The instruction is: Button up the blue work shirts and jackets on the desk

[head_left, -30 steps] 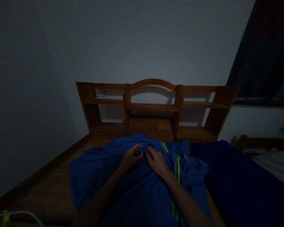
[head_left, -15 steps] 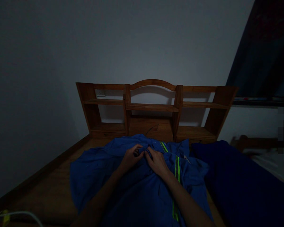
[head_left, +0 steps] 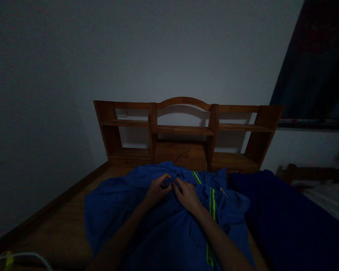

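Observation:
A blue work garment (head_left: 110,203) with yellow-green reflective strips is spread over a wooden surface. My left hand (head_left: 157,190) pinches a fold of its cloth between thumb and fingers. Close beside it, my right hand (head_left: 186,192) grips the same bunched part, the fingertips of both hands almost meeting. What exactly sits between the fingertips is too dark and small to make out. A small whitish tag-like piece (head_left: 223,192) lies on the garment to the right of my right hand.
Behind the garment stands a wooden shelf unit (head_left: 183,130) against a pale wall (head_left: 169,49). A dark blue cloth-covered item (head_left: 288,222) lies to the right. At lower left is a pale cable (head_left: 31,254) with a yellow piece. A dark curtain (head_left: 319,67) hangs at upper right.
Both hands stay at the same fold with almost no movement. The whole view has shifted very slightly.

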The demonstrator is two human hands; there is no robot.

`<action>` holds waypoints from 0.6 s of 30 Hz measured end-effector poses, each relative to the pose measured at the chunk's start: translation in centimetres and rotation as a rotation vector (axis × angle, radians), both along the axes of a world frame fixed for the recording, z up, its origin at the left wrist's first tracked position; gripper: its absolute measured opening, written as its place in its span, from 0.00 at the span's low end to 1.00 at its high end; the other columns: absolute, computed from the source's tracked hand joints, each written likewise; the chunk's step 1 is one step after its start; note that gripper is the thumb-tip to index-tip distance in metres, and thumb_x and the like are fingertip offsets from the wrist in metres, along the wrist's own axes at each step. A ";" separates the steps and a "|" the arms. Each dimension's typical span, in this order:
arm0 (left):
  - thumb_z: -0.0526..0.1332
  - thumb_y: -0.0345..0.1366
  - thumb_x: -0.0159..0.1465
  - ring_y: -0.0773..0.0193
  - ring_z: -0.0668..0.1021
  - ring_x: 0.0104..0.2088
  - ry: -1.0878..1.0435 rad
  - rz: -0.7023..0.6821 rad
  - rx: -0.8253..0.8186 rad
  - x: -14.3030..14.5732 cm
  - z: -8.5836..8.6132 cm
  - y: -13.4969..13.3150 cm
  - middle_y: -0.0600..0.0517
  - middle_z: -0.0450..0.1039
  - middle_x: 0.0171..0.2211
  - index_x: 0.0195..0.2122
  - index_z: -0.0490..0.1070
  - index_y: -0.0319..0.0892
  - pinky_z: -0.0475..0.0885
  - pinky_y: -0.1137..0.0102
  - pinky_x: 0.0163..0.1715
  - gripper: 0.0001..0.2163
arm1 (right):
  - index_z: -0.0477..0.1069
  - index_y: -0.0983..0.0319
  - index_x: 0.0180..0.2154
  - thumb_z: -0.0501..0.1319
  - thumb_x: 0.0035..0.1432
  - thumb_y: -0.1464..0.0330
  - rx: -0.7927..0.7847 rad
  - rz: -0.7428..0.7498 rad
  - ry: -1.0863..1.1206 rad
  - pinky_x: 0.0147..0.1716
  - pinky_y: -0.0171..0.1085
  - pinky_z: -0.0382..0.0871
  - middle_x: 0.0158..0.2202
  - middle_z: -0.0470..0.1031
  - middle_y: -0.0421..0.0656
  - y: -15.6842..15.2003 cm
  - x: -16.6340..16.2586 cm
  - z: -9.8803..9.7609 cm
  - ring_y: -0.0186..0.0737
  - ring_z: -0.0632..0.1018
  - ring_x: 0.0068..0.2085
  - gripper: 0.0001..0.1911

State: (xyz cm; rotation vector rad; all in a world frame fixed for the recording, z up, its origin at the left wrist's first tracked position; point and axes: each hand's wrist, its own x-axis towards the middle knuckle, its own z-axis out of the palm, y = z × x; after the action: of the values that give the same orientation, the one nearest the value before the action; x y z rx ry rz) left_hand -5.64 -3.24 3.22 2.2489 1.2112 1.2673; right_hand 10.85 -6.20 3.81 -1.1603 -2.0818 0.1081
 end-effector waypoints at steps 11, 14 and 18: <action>0.54 0.34 0.59 0.66 0.75 0.34 -0.031 -0.007 -0.009 -0.2 0.2 0.0 0.55 0.74 0.36 0.40 0.70 0.44 0.68 0.73 0.37 0.09 | 0.64 0.59 0.39 0.46 0.65 0.68 0.002 -0.031 -0.008 0.33 0.31 0.59 0.34 0.74 0.41 -0.1 -0.1 0.1 0.37 0.76 0.36 0.09; 0.53 0.35 0.60 0.66 0.74 0.34 -0.022 -0.003 -0.020 -0.2 0.4 -0.2 0.55 0.74 0.35 0.39 0.70 0.44 0.67 0.73 0.37 0.09 | 0.64 0.59 0.38 0.46 0.65 0.68 -0.001 -0.039 -0.009 0.34 0.31 0.59 0.33 0.74 0.41 0.0 -0.1 0.0 0.37 0.76 0.36 0.09; 0.52 0.36 0.60 0.65 0.74 0.34 -0.041 -0.010 -0.036 -0.1 0.6 -0.5 0.54 0.73 0.34 0.38 0.70 0.44 0.67 0.72 0.37 0.09 | 0.64 0.59 0.37 0.45 0.65 0.67 -0.007 -0.044 -0.007 0.33 0.30 0.59 0.32 0.74 0.40 -0.1 -0.1 0.1 0.37 0.76 0.35 0.10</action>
State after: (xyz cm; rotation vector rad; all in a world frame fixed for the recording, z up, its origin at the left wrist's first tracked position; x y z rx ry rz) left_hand -5.74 -3.71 3.81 2.1905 1.1975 1.2711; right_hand 10.72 -6.27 3.92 -1.2112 -2.0628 0.0900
